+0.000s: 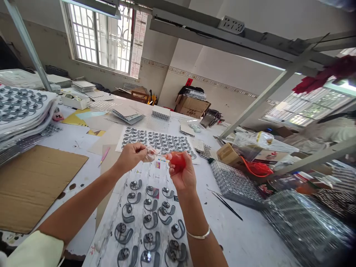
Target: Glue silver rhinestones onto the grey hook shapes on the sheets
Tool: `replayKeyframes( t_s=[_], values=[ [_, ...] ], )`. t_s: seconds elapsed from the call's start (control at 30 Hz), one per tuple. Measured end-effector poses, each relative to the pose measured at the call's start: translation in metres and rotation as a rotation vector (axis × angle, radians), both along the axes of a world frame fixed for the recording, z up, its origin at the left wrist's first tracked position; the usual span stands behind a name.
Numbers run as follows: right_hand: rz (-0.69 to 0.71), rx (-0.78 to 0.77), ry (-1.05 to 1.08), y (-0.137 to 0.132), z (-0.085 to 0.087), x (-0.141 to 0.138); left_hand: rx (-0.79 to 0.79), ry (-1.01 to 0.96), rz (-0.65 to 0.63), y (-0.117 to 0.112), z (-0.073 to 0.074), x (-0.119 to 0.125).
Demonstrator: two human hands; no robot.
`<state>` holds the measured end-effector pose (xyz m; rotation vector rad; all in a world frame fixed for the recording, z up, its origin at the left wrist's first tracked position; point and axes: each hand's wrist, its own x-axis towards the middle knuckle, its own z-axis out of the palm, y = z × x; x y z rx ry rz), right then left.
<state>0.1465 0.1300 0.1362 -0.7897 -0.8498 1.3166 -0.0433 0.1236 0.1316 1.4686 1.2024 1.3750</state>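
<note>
My right hand [185, 178] is closed around a red squeeze bottle [177, 159] whose thin nozzle points left. Pinched in the fingers of my left hand [130, 157] is a crumpled white tissue [150, 155], which is at the nozzle's tip. Both hands are raised over a white board [109, 241]. Rows of grey hook-shaped pieces [150, 220], with dark round settings and some shiny stones, lie on that board. Behind the hands, a white sheet [119, 145] carries several more grey curved pieces [167, 141] in tight rows.
Tweezers [226, 205] lie to the right, near stacked clear trays [236, 185]. At left are a cardboard sheet [39, 181], a pink-handled tool [104, 154] and piled sheets of grey pieces [22, 104]. A slanting metal post [253, 98] rises at the table's far right.
</note>
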Motion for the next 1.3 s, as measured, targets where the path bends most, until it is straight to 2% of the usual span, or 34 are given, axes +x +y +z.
replayKeyframes(
  t_s=[0.07,0.13,0.53,0.9,1.03,1.1,1.17,1.3],
  values=[
    [0.034,-0.187,0.130,0.004,-0.003,-0.001,-0.059,-0.044,-0.033,0.008,-0.005,-0.001],
    [0.006,-0.256,0.203,0.005,-0.006,-0.003,-0.100,-0.081,-0.047,0.013,-0.008,-0.002],
    [-0.101,-0.012,0.029,-0.003,-0.009,-0.007,-0.196,-0.123,-0.104,0.011,-0.008,-0.003],
    [-0.177,0.048,-0.013,-0.001,-0.012,-0.007,-0.204,-0.076,-0.135,0.012,-0.009,-0.003],
    [-0.203,0.050,-0.013,-0.002,-0.014,-0.011,-0.197,-0.020,-0.178,0.006,-0.003,-0.002],
    [-0.192,0.048,-0.006,-0.005,-0.015,-0.014,-0.190,0.007,-0.199,0.001,0.000,-0.002],
    [-0.151,0.064,0.011,-0.007,-0.016,-0.016,-0.232,0.023,-0.168,-0.001,0.000,-0.006],
    [-0.052,0.145,-0.001,-0.008,-0.016,-0.016,-0.319,0.068,-0.093,0.014,-0.014,-0.021]
  ],
)
